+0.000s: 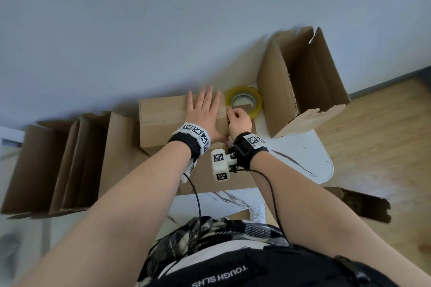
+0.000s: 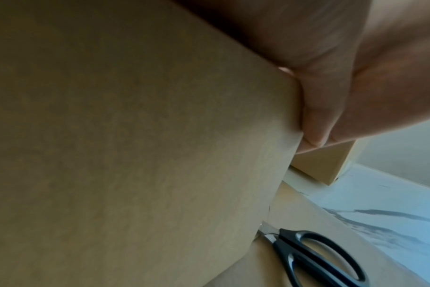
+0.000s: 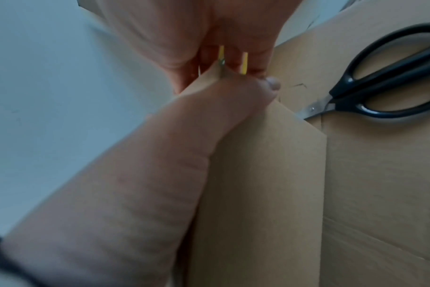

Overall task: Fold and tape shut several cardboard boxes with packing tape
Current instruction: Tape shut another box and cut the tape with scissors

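A closed brown cardboard box (image 1: 163,119) lies on flat cardboard in the middle of the table. My left hand (image 1: 203,112) lies flat on its top with fingers straight, the thumb (image 3: 246,91) pressed along the box's right end. At that end my right hand (image 1: 239,119) is curled and grips the yellow roll of packing tape (image 1: 245,100). In the right wrist view the roll's yellow edges (image 3: 244,62) show between the fingers. The left wrist view is filled by the box's side (image 2: 135,136). Any tape on the seam is too faint to tell.
Black-handled scissors (image 3: 386,77) lie on the flat cardboard (image 1: 210,182) beside the box's near right corner. A tall open box (image 1: 303,81) stands at the right. Several open boxes (image 1: 65,165) lie at the left. The white marble table (image 1: 303,161) ends at the right, above wooden floor.
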A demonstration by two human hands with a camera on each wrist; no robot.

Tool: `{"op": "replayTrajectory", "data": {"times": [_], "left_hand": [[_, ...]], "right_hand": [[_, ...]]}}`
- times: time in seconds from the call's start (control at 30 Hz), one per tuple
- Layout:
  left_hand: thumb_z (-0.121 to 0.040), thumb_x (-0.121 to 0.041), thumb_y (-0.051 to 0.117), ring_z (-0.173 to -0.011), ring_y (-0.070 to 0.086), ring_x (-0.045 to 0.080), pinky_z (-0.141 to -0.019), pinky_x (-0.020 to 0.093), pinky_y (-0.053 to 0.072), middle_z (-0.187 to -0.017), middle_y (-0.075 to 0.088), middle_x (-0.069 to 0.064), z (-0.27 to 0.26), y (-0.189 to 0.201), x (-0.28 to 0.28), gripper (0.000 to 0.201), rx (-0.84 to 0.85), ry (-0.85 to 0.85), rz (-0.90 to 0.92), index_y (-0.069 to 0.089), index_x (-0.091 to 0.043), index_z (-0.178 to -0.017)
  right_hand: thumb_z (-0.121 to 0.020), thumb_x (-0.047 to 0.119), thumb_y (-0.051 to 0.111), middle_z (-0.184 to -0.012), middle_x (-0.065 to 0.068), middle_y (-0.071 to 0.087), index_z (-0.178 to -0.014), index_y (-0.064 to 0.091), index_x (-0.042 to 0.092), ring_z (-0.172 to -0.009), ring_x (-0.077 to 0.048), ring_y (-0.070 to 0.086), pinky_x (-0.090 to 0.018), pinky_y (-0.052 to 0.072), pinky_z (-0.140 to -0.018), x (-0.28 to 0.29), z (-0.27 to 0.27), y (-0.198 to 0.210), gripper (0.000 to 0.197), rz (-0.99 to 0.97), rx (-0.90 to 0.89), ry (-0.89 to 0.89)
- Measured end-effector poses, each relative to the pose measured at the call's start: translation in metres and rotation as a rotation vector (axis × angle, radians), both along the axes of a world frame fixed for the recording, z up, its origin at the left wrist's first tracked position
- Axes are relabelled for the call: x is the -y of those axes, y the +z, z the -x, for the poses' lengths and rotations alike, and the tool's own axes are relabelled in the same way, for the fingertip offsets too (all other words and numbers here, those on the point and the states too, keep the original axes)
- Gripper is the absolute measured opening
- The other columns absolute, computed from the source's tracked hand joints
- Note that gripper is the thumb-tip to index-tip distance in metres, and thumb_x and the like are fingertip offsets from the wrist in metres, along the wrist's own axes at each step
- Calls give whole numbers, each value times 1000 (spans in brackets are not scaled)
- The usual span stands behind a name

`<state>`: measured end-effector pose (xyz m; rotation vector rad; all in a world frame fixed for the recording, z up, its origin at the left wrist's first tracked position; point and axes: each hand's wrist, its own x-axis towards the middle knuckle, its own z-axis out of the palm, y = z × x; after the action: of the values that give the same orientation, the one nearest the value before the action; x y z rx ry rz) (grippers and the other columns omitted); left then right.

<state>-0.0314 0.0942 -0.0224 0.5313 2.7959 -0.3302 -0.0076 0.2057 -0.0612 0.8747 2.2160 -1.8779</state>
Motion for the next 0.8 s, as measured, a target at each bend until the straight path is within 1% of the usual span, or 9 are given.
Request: {"op": "replayTrajectory", "data": {"times": [0.1,0.17,0.23,0.3,0.4,0.47,0.6,0.73,0.8], "left_hand": [[-54,-90,56,-152,-11,30,-118,62,-8,-165,-11,12,1,-1,0,143,3,5,-5,-8,-15,-157],[-54,-89,57,-152,-10,30,-118,62,-7,-165,-10,11,1,-1,-1,142,3,10,-7,-8,-15,-157],[-55,-88,56,-152,-10,30,-117,63,-6,-165,-9,12,1,-3,-1,141,-4,14,-9,-7,-14,-157],[-57,-87,55,-152,-9,30,-117,63,-5,-165,-9,12,1,-3,-1,138,-10,16,-9,-7,-14,-157],[-59,-84,57,-152,-8,30,-117,63,-5,-165,-7,12,1,-3,-1,136,-9,16,-17,-6,-14,-157],[-58,-83,59,-152,-8,30,-117,63,-6,-165,-7,11,1,-3,-1,137,-5,19,-23,-6,-14,-157],[-60,-83,61,-152,-11,32,-117,63,-9,-165,-10,12,2,0,-1,138,27,11,-21,-8,-13,-157],[-62,-81,65,-151,-13,32,-116,61,-14,-165,-12,12,4,2,-1,139,50,5,-43,-9,-12,-157],[-61,-78,69,-151,-13,31,-116,58,-15,-165,-12,11,7,4,0,139,74,16,-103,-8,-13,-157]], "right_hand": [[-103,30,49,-71,3,55,-86,56,10,-64,-11,48,-28,38,-68,3,3,-4,27,30,18,-11],[-103,32,47,-79,-1,59,-90,56,10,-73,-18,52,-32,42,-73,5,5,-6,27,45,53,-5],[-103,34,45,-92,-8,63,-97,57,9,-87,-25,56,-37,45,-84,7,8,-6,29,66,99,-7],[-104,36,43,-111,-15,65,-112,59,6,-104,-32,58,-39,45,-94,9,13,-6,35,99,146,0],[-103,41,43,-133,-16,58,-137,50,0,-122,-34,54,-39,41,-104,12,17,-3,53,204,222,-14],[-101,43,46,-133,-19,58,-140,46,-1,-122,-35,55,-43,42,-106,13,19,-4,59,291,260,-47],[-101,30,47,-124,-20,63,-130,54,0,-113,-35,61,-49,47,-102,16,22,-16,42,377,290,-49],[-101,20,49,-106,-15,63,-119,55,11,-95,-29,61,-47,51,-93,13,18,-10,21,407,276,-48],[-102,18,45,-107,-15,59,-126,54,9,-97,-28,58,-46,50,-93,11,17,-5,27,367,255,-17]]}}
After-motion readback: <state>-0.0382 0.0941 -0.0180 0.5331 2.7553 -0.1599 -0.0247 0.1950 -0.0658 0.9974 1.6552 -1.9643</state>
